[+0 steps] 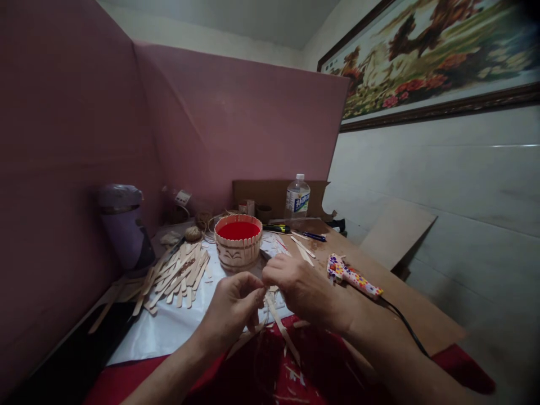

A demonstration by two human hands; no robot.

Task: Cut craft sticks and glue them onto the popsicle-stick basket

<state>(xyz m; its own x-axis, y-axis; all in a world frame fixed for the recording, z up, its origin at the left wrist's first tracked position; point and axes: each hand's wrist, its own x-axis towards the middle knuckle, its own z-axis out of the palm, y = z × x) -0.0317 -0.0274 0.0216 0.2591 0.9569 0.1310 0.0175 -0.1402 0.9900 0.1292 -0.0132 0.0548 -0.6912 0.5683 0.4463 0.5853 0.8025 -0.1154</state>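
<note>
My left hand (231, 309) and my right hand (295, 284) meet over the near edge of the table, both with fingers pinched together. Between them they hold thin wooden craft sticks (280, 326) that slant down toward a red cloth (253, 371). Just beyond the hands stands a small round basket (238, 243) made of upright sticks, with a red inside. A pile of loose wooden sticks (177, 275) lies to the left on a white sheet (169, 329).
A flower-patterned glue gun (352, 277) with a black cord lies to the right on brown cardboard (405, 304). A water bottle (297, 198), pens (314, 236), a twine ball (193, 233) and a purple container (122, 225) stand farther back. Pink partition walls close off the left and rear.
</note>
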